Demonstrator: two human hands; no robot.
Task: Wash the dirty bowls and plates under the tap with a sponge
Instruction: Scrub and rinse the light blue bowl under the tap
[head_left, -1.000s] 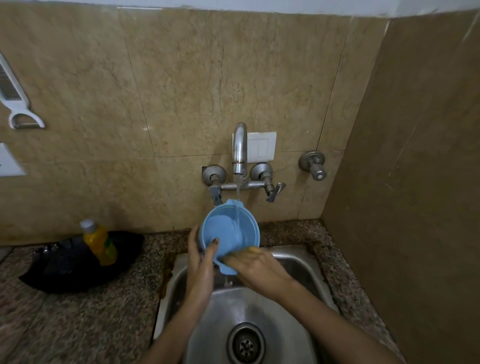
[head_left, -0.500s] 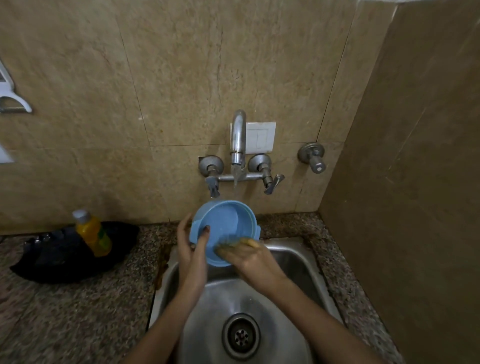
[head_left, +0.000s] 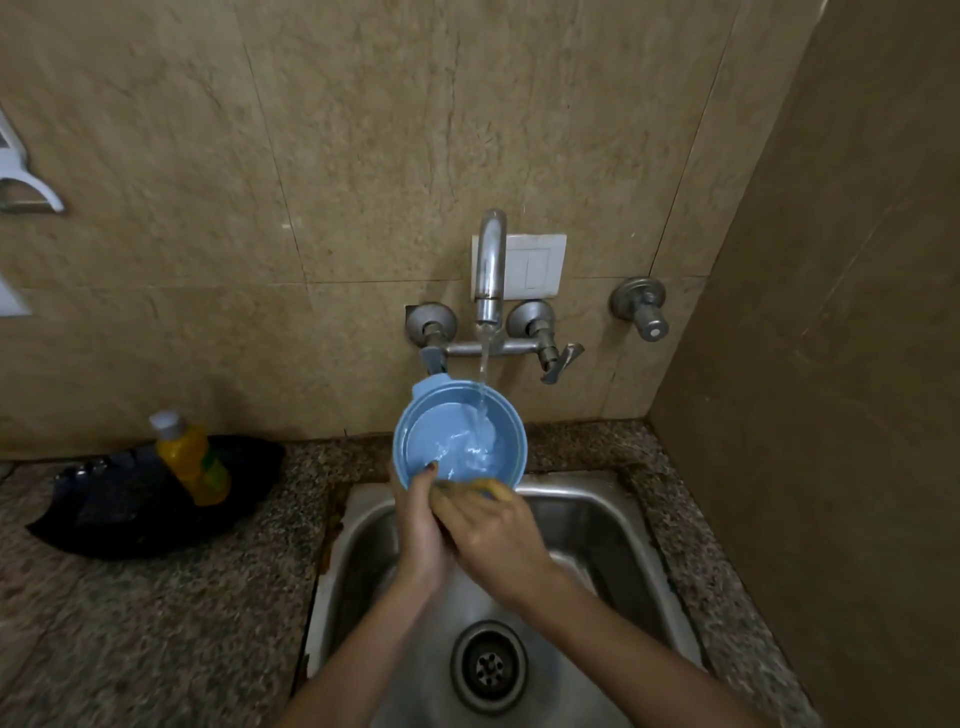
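A light blue bowl (head_left: 457, 436) is held tilted above the steel sink (head_left: 613, 525), its inside facing me. Water runs from the wall tap (head_left: 490, 265) straight into the bowl and pools there. My left hand (head_left: 422, 530) grips the bowl's near-left rim, thumb inside. My right hand (head_left: 493, 535) is closed around a yellow sponge (head_left: 488, 486) with a green edge, pressed against the bowl's near rim. Most of the sponge is hidden under the fingers.
A yellow soap bottle (head_left: 191, 460) stands on a black tray (head_left: 130, 509) on the granite counter at left. The drain (head_left: 488, 667) sits low in the sink. A second valve (head_left: 641, 306) juts from the wall; a side wall closes in at right.
The bowl has moved back under the running water, which now falls into it. My right hand with the sponge has slid from inside the bowl to its near rim.
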